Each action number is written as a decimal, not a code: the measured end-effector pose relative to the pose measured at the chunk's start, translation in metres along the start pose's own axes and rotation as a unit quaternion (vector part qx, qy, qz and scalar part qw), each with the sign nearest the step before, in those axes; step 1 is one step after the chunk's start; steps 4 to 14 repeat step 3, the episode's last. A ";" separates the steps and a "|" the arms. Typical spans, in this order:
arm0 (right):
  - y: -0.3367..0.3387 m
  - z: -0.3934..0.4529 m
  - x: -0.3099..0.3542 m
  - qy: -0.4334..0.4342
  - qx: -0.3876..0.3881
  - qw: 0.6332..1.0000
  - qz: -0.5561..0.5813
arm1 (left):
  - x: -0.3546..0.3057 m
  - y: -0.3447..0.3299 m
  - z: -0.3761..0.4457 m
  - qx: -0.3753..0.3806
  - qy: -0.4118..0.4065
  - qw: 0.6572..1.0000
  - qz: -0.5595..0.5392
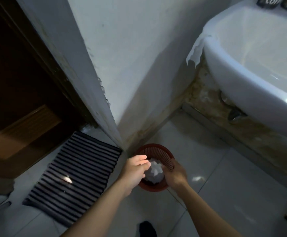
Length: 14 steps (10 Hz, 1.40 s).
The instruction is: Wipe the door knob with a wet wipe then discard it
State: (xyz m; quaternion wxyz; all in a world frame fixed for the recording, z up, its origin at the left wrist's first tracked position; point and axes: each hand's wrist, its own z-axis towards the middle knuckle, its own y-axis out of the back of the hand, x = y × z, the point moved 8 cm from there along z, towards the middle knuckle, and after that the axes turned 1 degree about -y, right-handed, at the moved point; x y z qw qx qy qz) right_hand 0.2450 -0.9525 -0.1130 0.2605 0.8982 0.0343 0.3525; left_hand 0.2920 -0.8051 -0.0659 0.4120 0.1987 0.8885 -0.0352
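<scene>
A crumpled white wet wipe [154, 171] sits over the mouth of a small red-brown slatted bin [156, 149] on the floor at the wall corner. My left hand [135, 171] reaches in from the left, its fingertips closed on the wipe's left side. On the right, my right hand [175, 174] is curled at the bin's rim, with its fingers against the wipe. Whether it grips the wipe or the rim is hidden. The dark wooden door [19, 100] stands at the left. Its knob is out of view.
A striped dark mat [74, 177] lies on the tiled floor left of the bin. The white wall corner [105, 100] rises just behind the bin. A white basin [259, 69] juts out at the right, with a paper strip [195, 50] hanging off its edge.
</scene>
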 end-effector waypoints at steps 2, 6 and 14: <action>0.034 -0.025 0.037 0.085 0.014 0.996 -0.015 | -0.037 0.007 -0.019 0.008 -0.029 0.999 0.024; 0.040 -0.063 0.084 0.152 0.019 0.988 -0.025 | -0.067 0.025 -0.050 -0.020 -0.053 0.998 0.016; 0.040 -0.063 0.084 0.152 0.019 0.988 -0.025 | -0.067 0.025 -0.050 -0.020 -0.053 0.998 0.016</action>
